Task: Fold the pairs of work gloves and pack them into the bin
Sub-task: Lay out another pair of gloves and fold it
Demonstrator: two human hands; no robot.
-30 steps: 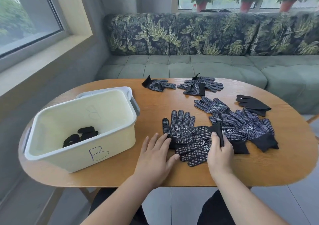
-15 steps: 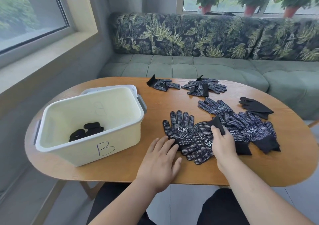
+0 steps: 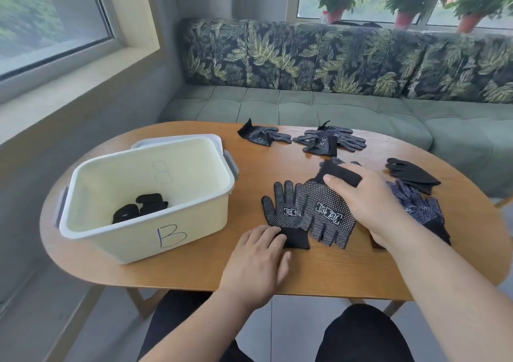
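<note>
– Two gloves lie before the person on the table (image 3: pixel 305 275), is it so?
– Yes. The lower glove (image 3: pixel 283 209) is flat, its fingers pointing away. The upper glove (image 3: pixel 327 211) overlaps it, its fingers pointing to the person.
– And the hands?
– The left hand (image 3: pixel 258 259) is flat, fingertips pressing the lower glove's cuff. The right hand (image 3: pixel 369 200) pinches the upper glove's cuff between thumb and fingers.
– The bin?
– The bin (image 3: pixel 111 242) stands at the left, with folded gloves (image 3: pixel 141 209) inside.

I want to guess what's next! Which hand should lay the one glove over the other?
Probably the right hand: it pinches the cuff of the turned-round glove and can swing it over. The left hand lies flat on the other glove's cuff, pinning it.
</note>
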